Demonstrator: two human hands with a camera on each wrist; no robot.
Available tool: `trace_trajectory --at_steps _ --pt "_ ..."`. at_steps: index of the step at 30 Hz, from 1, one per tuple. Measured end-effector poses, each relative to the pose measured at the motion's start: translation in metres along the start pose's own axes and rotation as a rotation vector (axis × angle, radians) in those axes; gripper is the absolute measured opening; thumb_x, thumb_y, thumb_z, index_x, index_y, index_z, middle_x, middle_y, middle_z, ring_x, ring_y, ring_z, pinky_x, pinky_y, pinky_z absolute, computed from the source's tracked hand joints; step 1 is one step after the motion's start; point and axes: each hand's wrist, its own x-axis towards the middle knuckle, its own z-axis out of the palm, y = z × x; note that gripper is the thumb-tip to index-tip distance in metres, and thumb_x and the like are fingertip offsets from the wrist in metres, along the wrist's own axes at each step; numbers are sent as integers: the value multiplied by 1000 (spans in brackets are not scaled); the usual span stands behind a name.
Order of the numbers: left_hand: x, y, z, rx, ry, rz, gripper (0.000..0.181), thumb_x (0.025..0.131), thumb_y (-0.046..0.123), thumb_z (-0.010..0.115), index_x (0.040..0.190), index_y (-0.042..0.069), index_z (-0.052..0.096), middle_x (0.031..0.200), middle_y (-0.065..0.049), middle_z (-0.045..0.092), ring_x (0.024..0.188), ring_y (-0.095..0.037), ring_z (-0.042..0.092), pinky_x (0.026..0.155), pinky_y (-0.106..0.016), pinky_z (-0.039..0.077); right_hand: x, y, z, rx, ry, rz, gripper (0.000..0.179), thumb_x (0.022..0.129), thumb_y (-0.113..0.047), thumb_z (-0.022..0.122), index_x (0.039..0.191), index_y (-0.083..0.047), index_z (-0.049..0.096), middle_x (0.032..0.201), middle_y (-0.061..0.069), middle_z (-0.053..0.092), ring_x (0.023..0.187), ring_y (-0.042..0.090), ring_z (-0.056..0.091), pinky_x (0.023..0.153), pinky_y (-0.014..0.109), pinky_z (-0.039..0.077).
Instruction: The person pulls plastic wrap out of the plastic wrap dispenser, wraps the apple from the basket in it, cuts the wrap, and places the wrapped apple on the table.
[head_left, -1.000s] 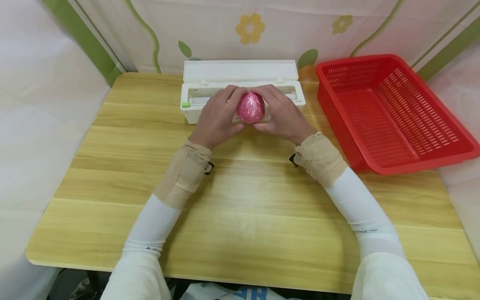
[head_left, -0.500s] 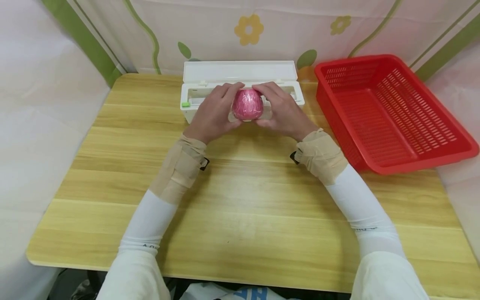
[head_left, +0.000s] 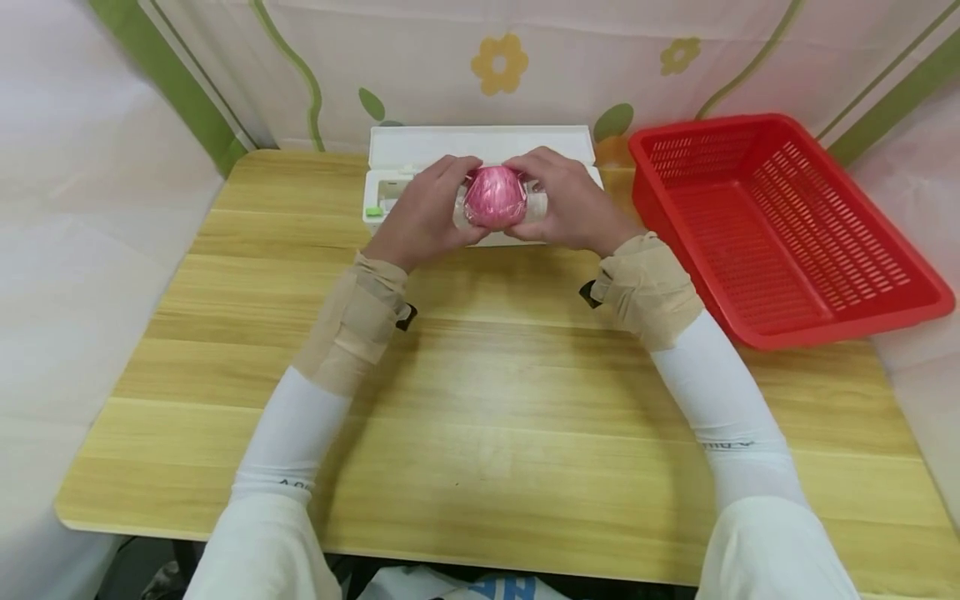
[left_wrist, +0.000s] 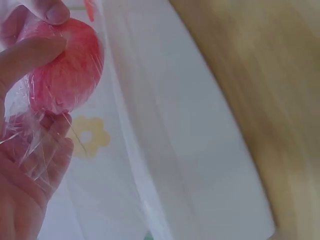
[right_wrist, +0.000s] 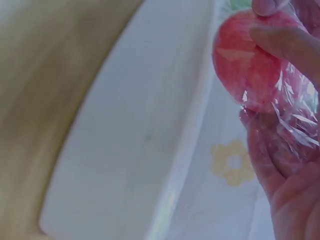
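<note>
A pinkish-red apple (head_left: 495, 197), covered in clear cling film, is held up between both hands over the front of a white cling film dispenser (head_left: 480, 148). My left hand (head_left: 429, 208) grips its left side; my right hand (head_left: 576, 204) grips its right side. In the left wrist view a thumb presses the apple (left_wrist: 72, 65), and loose film (left_wrist: 37, 145) hangs in folds across the palm and fingers. The right wrist view has crumpled film (right_wrist: 295, 115) between the apple and the right palm. The dispenser's lid stands open, and the hands hide much of its slot.
A red perforated plastic basket (head_left: 780, 250) stands on the right of the wooden table (head_left: 487, 433). At the dispenser's left end is a small green tab (head_left: 373, 212). Behind the table hangs a curtain (head_left: 570, 67) printed with flowers.
Both hands have risen slightly with the wrapped apple, moving a little toward the dispenser's slot and lid. The dispenser and basket stay in place.
</note>
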Motion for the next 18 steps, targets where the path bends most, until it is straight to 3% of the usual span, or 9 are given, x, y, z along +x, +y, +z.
trace_trajectory --at_steps 11,18 --pt "22 2 -25 -5 -68 -6 66 87 25 88 140 -2 59 134 -16 68 124 -28 64 112 -40 52 21 -3 -28 -7 -100 89 73 81 -27 93 142 -4 62 133 13 68 123 27 64 111 47 54" --pt "34 3 -36 -27 -94 -31 65 88 25 88 140 -1 61 134 -15 69 125 -27 63 114 -38 50 31 -4 -39 26 -120 126 72 81 -29 94 143 -8 63 136 9 68 123 23 64 107 41 55"
